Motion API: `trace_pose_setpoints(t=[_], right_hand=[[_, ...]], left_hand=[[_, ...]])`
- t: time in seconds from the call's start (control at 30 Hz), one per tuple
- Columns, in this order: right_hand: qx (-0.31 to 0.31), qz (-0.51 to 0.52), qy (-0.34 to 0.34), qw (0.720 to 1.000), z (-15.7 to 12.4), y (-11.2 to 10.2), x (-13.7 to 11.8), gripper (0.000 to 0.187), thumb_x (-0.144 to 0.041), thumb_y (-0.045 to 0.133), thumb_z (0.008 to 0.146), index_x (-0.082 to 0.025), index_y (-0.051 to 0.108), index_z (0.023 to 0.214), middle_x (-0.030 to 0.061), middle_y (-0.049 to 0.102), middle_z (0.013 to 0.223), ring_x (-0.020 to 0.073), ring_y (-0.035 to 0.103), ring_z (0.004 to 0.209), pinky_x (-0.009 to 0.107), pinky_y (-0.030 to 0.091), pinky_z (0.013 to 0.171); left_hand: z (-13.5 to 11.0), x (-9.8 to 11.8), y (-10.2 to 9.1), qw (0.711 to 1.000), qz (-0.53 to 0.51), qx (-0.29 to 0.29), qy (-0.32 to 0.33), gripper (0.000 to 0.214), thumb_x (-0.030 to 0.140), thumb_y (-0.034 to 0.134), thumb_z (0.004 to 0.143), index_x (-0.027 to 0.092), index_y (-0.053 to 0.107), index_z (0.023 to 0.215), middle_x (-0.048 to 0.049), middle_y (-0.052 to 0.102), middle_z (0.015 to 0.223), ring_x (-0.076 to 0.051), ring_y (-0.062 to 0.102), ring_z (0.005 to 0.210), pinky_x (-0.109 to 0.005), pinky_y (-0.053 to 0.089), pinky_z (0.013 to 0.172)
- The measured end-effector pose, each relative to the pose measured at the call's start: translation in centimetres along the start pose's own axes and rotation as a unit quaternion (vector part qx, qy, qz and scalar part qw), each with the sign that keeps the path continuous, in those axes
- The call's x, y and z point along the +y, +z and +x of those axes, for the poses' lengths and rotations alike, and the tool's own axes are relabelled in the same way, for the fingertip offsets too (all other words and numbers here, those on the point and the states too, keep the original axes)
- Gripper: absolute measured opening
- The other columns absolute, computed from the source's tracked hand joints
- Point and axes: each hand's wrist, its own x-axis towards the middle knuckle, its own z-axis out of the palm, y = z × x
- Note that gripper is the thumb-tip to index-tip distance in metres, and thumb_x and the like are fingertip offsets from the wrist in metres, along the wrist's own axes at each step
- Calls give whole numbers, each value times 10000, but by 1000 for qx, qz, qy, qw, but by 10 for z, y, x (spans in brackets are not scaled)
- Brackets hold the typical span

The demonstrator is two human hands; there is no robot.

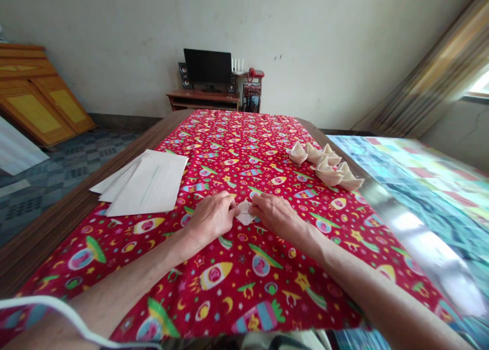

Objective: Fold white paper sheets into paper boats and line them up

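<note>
Between my two hands, at the middle of the table, is a small folded piece of white paper [245, 216]. My left hand [217, 212] pinches its left side with thumb and fingers closed. On the opposite side my right hand [275, 213] grips the right edge, fingers bent over it. Part of the paper is covered by my fingertips. Off to the right lies a group of several folded paper shapes [329, 172] with pointed tips. A stack of white paper sheets [153, 179] rests on the left, fanned out a little.
A red patterned cloth [237, 253] covers most of the brown table [126, 171]. Beyond the far end stand a monitor [208, 67] and a red telephone [255, 74]. A bed with a patterned cover [405, 187] is on the right. A white cable [64, 309] crosses the lower left.
</note>
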Motion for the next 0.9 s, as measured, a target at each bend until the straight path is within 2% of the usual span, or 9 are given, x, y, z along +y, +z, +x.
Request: trace_pose_setpoints(t=[0.13, 0.27, 0.47, 0.57, 0.73, 0.9], right_hand=[[21, -12, -9, 1000, -3, 2, -1, 124, -247, 507, 902, -217, 547, 788, 26, 582, 728, 131, 506, 621, 261, 315, 555], [23, -14, -18, 999, -7, 4, -1, 163, -253, 476, 925, -198, 556, 794, 21, 572, 734, 127, 504, 646, 246, 323, 591], [2, 10, -20, 1000, -9, -2, 0, 200, -253, 462, 932, -181, 584, 791, 22, 573, 739, 116, 508, 656, 228, 329, 595], [11, 67, -13, 998, -11, -5, 3, 189, -299, 485, 924, -182, 597, 825, 19, 590, 751, 112, 525, 660, 219, 352, 602], [82, 184, 42, 978, -5, -3, 9, 257, -378, 575, 866, -196, 615, 1043, 18, 632, 815, 120, 569, 702, 213, 415, 634], [72, 255, 64, 962, 0, -2, 6, 86, -252, 636, 816, -204, 701, 787, -7, 652, 739, 106, 577, 646, 199, 410, 598]], left_hand=[[2, -13, 8, 996, -76, 26, 34, 89, 257, 580, 838, 188, 579, 783, -12, 609, 766, -154, 585, 694, -249, 417, 618], [8, -23, 11, 990, -120, 54, 57, 186, 253, 449, 918, 174, 616, 898, -40, 614, 855, -148, 587, 761, -247, 436, 687], [21, -12, 8, 991, -122, -3, 50, 137, 267, 603, 832, 160, 641, 754, -25, 606, 747, -144, 571, 685, -232, 417, 624], [24, -10, 10, 987, -152, -7, 47, 140, 251, 608, 823, 159, 640, 721, -19, 623, 736, -140, 575, 674, -233, 415, 624], [23, -6, 8, 975, -216, 27, 37, 113, 239, 636, 795, 166, 645, 709, -3, 642, 717, -134, 589, 676, -223, 421, 631], [20, 2, -2, 964, -256, 52, 46, 141, 261, 658, 775, 166, 655, 671, 0, 627, 679, -123, 572, 634, -213, 409, 595]])
